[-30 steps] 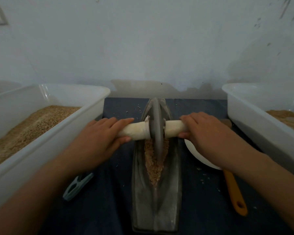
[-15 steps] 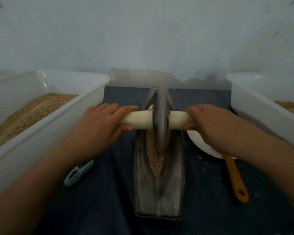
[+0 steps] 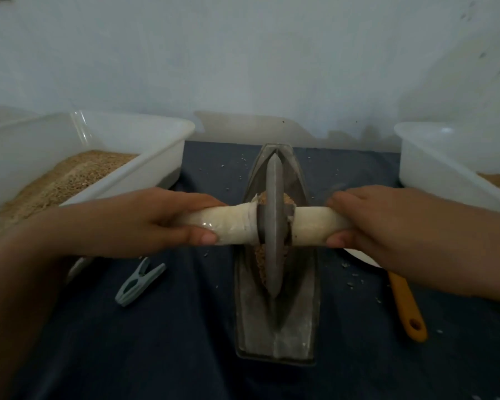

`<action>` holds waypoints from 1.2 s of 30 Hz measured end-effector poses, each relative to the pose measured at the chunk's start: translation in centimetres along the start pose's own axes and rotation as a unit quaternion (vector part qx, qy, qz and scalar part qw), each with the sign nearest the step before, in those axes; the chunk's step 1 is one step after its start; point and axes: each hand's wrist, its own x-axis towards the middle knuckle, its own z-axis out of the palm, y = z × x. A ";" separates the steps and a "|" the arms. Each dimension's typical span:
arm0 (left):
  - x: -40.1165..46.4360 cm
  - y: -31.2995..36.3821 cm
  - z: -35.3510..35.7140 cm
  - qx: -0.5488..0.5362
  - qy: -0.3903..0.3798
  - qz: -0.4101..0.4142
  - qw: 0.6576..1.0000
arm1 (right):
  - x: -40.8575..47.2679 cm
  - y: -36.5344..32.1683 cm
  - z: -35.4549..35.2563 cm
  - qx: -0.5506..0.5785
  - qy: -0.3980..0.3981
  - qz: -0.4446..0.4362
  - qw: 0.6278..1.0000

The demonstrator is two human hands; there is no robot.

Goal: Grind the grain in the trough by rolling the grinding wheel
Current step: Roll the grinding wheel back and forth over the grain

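So the metal trough (image 3: 277,319) sits dead center on a dark blue cloth (image 3: 171,356), long axis running from 12 to 6 o'clock, with the grinding wheel (image 3: 274,226) standing upright on its edge in the groove around the middle of it. There's brown grain (image 3: 261,261) packed in the channel, showing on both sides of the disc. At 9 o'clock there's a white tub (image 3: 145,157) with a heap of grain in it, and at 3 o'clock another white tub (image 3: 433,168) with a bit of the same stuff just visible at the edge. A grey-blue clothespin (image 3: 139,281) lies at about 8 o'clock from the trough, and at 4 o'clock an orange handle (image 3: 406,307) pokes out from under the right forearm, next to a white dish (image 3: 361,256) mostly hidden by the wrist. Loose grains are scattered over the cloth near the far end. No labels or writing I can make out anywhere. The left hand (image 3: 145,223) is wrapped round the pale axle (image 3: 231,225) on the wheel's left, fingers over the top and thumb underneath, and the right hand (image 3: 387,232) grips the other stub the same way. Both forearms come in low from the bottom corners, wrists roughly level with the axle.
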 end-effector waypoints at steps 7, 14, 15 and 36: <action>2.8 -0.3 2.4 0.146 0.211 -0.026 0.966 | 3.7 2.7 4.1 -0.029 0.115 0.066 0.991; 3.0 -0.4 2.4 0.175 0.228 0.008 0.958 | 3.0 2.1 4.4 -0.052 0.101 0.067 0.991; 2.6 -0.2 2.0 0.138 0.200 0.001 0.970 | 2.6 1.8 3.9 -0.060 0.087 0.055 0.993; 3.2 -0.3 2.5 0.219 0.229 0.001 0.948 | 2.7 1.6 4.0 -0.065 0.090 0.077 0.991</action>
